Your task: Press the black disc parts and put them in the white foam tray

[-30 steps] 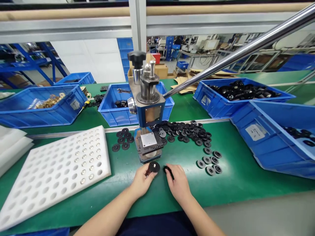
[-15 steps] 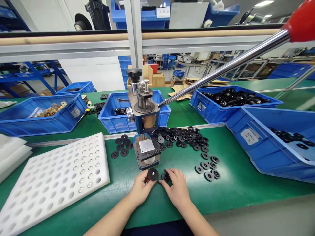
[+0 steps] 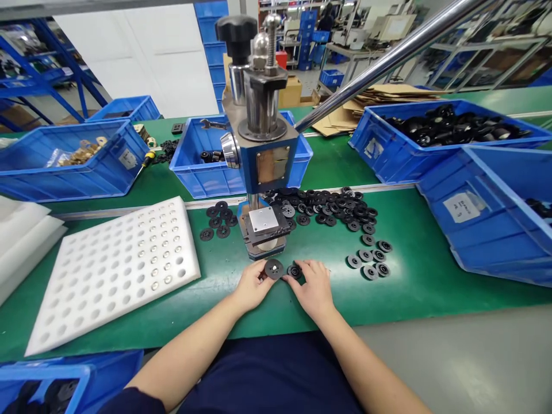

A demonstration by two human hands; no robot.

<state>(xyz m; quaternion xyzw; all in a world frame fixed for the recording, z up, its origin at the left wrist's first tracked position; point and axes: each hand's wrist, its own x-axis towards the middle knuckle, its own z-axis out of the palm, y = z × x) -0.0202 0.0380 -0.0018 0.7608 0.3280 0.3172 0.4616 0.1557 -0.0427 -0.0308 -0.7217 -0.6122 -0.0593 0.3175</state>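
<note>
My left hand [image 3: 253,285] pinches a flat black disc [image 3: 273,268] with a small pale centre, just in front of the base of a blue hand press [image 3: 264,172]. My right hand [image 3: 314,287] holds a smaller black ring-shaped part [image 3: 294,271] right beside that disc, the two parts almost touching. Both hands rest on the green bench mat [image 3: 401,293]. The press's long steel lever [image 3: 379,60] slants up to the right.
A white foam tray [image 3: 110,270] with rows of holes, some filled with metal rings, lies left. Loose black discs [image 3: 328,210] are scattered behind and right of the press. Blue bins [image 3: 487,230] line the right side and back; another bin [image 3: 56,382] sits at my lower left.
The camera has tilted down and moved closer to the press. My hands have brought the disc and the small ring closer together; the disc's face now points more upward.
</note>
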